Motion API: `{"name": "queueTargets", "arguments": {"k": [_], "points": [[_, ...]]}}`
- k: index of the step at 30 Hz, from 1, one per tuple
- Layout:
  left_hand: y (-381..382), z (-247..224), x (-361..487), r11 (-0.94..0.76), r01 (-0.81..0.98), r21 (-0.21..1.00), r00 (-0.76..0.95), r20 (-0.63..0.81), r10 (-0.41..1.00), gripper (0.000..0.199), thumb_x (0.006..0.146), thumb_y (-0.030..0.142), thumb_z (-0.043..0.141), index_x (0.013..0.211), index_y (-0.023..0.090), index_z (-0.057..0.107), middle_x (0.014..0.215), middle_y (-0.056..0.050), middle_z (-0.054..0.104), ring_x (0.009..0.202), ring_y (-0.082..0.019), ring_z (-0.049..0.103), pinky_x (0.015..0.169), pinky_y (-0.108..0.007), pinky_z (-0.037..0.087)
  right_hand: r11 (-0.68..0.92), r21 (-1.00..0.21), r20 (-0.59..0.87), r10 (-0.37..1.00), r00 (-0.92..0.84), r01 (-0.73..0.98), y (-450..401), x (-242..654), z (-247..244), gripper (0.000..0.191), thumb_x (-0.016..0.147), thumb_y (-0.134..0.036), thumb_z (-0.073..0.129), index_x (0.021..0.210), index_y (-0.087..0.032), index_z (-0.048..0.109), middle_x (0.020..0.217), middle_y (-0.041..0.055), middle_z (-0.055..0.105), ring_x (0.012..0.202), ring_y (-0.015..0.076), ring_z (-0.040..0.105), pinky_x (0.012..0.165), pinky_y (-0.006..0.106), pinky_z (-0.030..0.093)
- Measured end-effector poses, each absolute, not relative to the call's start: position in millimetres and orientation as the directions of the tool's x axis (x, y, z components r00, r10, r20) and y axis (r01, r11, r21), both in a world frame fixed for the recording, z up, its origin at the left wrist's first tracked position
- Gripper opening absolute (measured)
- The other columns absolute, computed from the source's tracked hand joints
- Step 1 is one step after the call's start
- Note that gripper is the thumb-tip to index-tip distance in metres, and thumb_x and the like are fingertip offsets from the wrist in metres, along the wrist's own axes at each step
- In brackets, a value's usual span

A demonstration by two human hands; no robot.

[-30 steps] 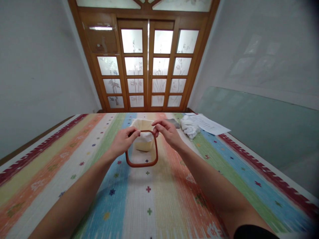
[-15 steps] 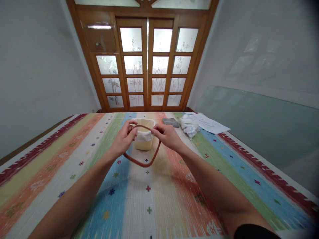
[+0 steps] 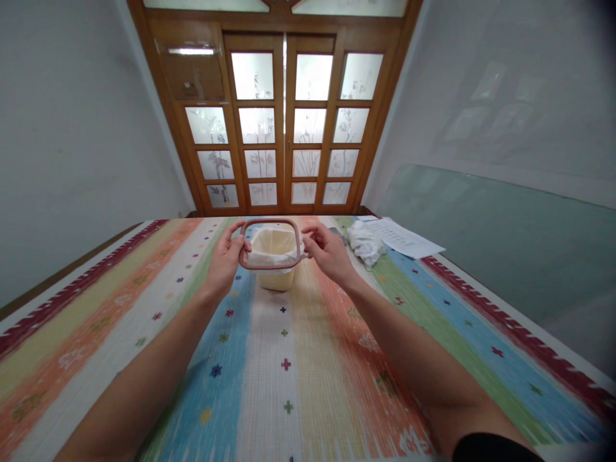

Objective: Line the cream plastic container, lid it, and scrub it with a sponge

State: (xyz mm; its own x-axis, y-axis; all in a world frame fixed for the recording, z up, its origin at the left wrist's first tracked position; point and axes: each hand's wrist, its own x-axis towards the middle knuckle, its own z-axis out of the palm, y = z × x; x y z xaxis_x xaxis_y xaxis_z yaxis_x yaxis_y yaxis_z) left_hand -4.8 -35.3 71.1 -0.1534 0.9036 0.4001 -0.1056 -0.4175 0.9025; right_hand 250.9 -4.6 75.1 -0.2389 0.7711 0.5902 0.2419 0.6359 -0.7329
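Head view, the only one I have: the brown frame [image 3: 269, 221] hung low and slanted half a second back; now it is up and tipped so that, from my camera, its opening rings the mouth of the pale yellow container [image 3: 275, 281], white liner [image 3: 269, 258] showing through; I take that as frame and mouth being matched up, though it looks held in front of or above the rim, contact unclear to me; container sits on the striped table [image 3: 269, 385]; my left hand [image 3: 224, 260] has a narrow grip, thumb and fingers closed on the frame's left side; my right hand [image 3: 330, 253] is half-curled beside the right side; whether that grip touches, I can't tell.
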Motion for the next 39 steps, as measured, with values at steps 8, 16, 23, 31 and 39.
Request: {"name": "queueTargets", "arguments": {"k": [8, 16, 23, 31, 39], "points": [[-21.6, 62.0, -17.0, -0.331, -0.132, 0.934, -0.138, 0.313, 0.940, 0.051, 0.096, 0.048, 0.065, 0.137, 0.020, 0.058, 0.079, 0.002, 0.065, 0.053, -0.007, 0.050, 0.052, -0.019, 0.043, 0.886, -0.217, 0.702, 0.433, -0.566, 0.409, -0.6, 257.2, 76.2, 0.027, 0.103, -0.025, 0.056, 0.123, -0.029, 0.074, 0.108, 0.0091, 0.073, 0.104, 0.0272, 0.062, 0.097, 0.048, 0.050], [-6.4, 46.8, -24.6, -0.401, 0.254, 0.880, -0.165, 0.448, 0.879, 0.050, 0.103, 0.052, 0.051, 0.143, 0.025, 0.064, 0.150, -0.010, 0.062, 0.141, -0.028, 0.054, 0.112, -0.045, 0.048, 0.788, -0.188, 0.789, 0.476, -0.387, 0.586, 24.7, 257.1, 55.3, 0.030, 0.107, -0.030, 0.051, 0.123, -0.028, 0.077, 0.107, 0.0116, 0.070, 0.104, 0.0280, 0.060, 0.094, 0.045, 0.051], [3.6, 29.6, -26.3, -0.368, 0.278, 0.887, -0.083, 0.404, 0.911, 0.049, 0.103, 0.051, 0.048, 0.139, 0.023, 0.066, 0.148, -0.011, 0.064, 0.141, -0.028, 0.056, 0.122, -0.050, 0.040, 0.819, -0.238, 0.721, 0.510, -0.469, 0.523, 41.9, 258.3, 34.7, 0.028, 0.103, -0.026, 0.058, 0.122, -0.030, 0.077, 0.109, 0.0094, 0.068, 0.104, 0.0257, 0.061, 0.093, 0.042, 0.050], [10.1, 19.3, -27.6, -0.404, 0.371, 0.836, -0.063, 0.457, 0.887, 0.043, 0.103, 0.045, 0.050, 0.135, 0.023, 0.068, 0.144, -0.009, 0.066, 0.139, -0.026, 0.057, 0.125, -0.049, 0.037, 0.846, -0.332, 0.709, 0.515, -0.482, 0.417, 47.7, 263.5, 28.0, 0.029, 0.102, -0.029, 0.059, 0.126, -0.030, 0.075, 0.120, 0.0109, 0.060, 0.115, 0.0257, 0.059, 0.101, 0.045, 0.051], [13.2, 12.3, -26.8, -0.421, 0.397, 0.816, -0.064, 0.482, 0.874, 0.043, 0.104, 0.045, 0.049, 0.136, 0.024, 0.067, 0.143, -0.009, 0.066, 0.137, -0.026, 0.058, 0.123, -0.048, 0.039, 0.830, -0.390, 0.688, 0.551, -0.472, 0.400, 44.4, 261.9, 26.7, 0.024, 0.100, -0.031, 0.062, 0.119, -0.029, 0.077, 0.125, 0.0123, 0.059, 0.125, 0.0282, 0.057, 0.105, 0.049, 0.050]]}}
